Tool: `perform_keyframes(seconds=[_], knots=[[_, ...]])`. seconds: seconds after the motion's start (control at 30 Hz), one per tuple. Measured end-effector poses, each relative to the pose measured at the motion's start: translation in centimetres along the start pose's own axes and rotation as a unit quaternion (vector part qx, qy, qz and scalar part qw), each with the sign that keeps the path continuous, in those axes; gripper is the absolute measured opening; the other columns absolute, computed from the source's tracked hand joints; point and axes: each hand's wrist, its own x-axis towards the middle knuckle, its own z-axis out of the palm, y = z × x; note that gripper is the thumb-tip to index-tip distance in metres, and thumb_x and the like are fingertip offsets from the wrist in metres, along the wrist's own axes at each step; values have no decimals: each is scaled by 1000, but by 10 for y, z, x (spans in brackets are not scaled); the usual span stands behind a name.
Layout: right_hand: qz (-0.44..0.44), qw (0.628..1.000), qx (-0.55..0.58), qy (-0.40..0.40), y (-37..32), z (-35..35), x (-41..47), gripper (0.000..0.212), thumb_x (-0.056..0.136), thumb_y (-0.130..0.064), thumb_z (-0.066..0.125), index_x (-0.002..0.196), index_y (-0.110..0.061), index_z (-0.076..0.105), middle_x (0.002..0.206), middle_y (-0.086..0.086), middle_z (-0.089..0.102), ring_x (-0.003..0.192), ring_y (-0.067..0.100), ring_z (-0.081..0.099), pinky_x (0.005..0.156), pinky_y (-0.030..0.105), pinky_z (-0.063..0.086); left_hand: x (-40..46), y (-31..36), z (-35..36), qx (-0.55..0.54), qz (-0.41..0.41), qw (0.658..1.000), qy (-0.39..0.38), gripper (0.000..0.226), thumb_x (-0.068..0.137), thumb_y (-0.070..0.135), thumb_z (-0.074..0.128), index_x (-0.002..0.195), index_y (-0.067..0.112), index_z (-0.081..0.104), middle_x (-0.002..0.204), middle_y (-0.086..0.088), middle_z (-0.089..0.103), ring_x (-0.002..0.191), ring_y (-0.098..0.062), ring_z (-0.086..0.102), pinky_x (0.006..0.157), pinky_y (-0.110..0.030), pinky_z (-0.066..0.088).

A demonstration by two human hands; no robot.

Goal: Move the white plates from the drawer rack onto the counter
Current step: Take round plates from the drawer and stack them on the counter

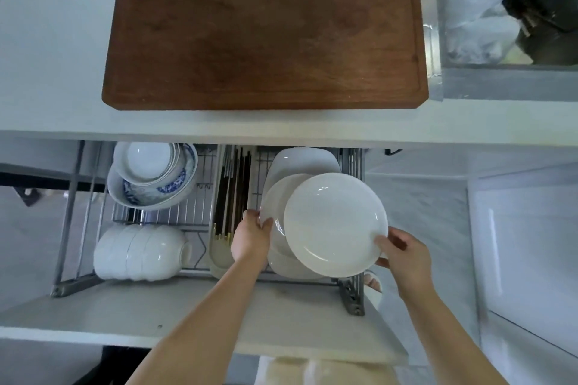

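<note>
A round white plate (336,225) is lifted above the right side of the open drawer rack (352,294). My right hand (405,255) grips its lower right rim. My left hand (251,236) holds the left edge of a second white plate (275,200) just behind it. More white plates (305,158) stand further back in the rack, partly hidden under the counter (56,81) edge.
A brown wooden cutting board (266,28) covers the middle of the counter. In the drawer's left half lie blue-patterned bowls (153,180) and white bowls (140,253); chopsticks (233,187) sit in the middle slot. A sink (513,9) with plastic bags is at top right.
</note>
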Motion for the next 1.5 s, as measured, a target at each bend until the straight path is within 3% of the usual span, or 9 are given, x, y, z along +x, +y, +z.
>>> perform_keyframes(seconds=[0.27,0.47,0.63,0.73,0.83,0.93,1.1,1.3,1.5], knots=[[5,998,43,35,5,-38,-9,18,82,-2,65,93,-16,70,84,-2,70,74,14,65,52,25,56,2,0,4,63,-3,998,20,29,91,17,49,120,16,53,105,-7,67,79,-23,58,62,-32,42],[26,992,112,43,4,-57,-21,17,83,0,63,98,-6,68,88,8,68,74,21,64,53,27,56,-15,5,-8,-71,-2,997,23,32,87,11,53,119,11,56,109,-12,67,92,-32,64,82,-45,56],[38,984,169,47,-1,-74,-32,16,85,4,60,100,0,63,82,8,64,70,20,61,43,20,55,-37,10,-18,-121,-6,992,31,24,80,10,54,102,18,56,96,-7,67,81,-29,66,73,-48,59],[36,983,176,45,-5,-91,-36,19,85,4,59,104,2,62,94,15,64,78,26,63,49,27,57,-56,9,-24,-146,-9,989,33,22,77,12,55,98,19,57,92,-7,67,83,-32,66,76,-51,58],[24,982,182,37,-12,-115,-42,19,85,2,60,104,0,63,100,18,64,87,30,62,59,32,54,-80,16,-31,-181,9,983,37,19,78,10,58,95,18,59,91,-10,68,73,-29,67,56,-39,59],[8,982,186,27,-23,-144,-50,16,85,0,62,101,-1,63,89,12,65,77,24,63,50,25,54,-112,31,-32,-232,29,971,46,16,81,7,61,84,22,58,86,-10,67,63,-21,65,39,-23,50],[-20,977,209,24,-35,-200,-58,13,83,1,63,94,-5,64,83,6,64,75,21,65,46,21,54,-171,73,-14,-305,46,951,26,21,84,4,62,82,23,53,89,-6,61,76,-25,66,58,-34,58],[-47,971,233,34,-46,-272,-59,12,81,-1,64,92,-6,67,88,11,67,77,24,66,60,30,56,-237,131,20,-357,82,930,1,13,85,1,58,97,6,55,87,-12,61,68,-28,64,59,-37,59],[-77,955,283,52,-67,-345,-64,13,82,0,61,93,-6,65,80,9,67,63,17,67,49,24,54,-274,196,53,-367,151,918,-6,11,83,3,60,90,11,57,92,-16,64,69,-29,64,61,-40,60]])
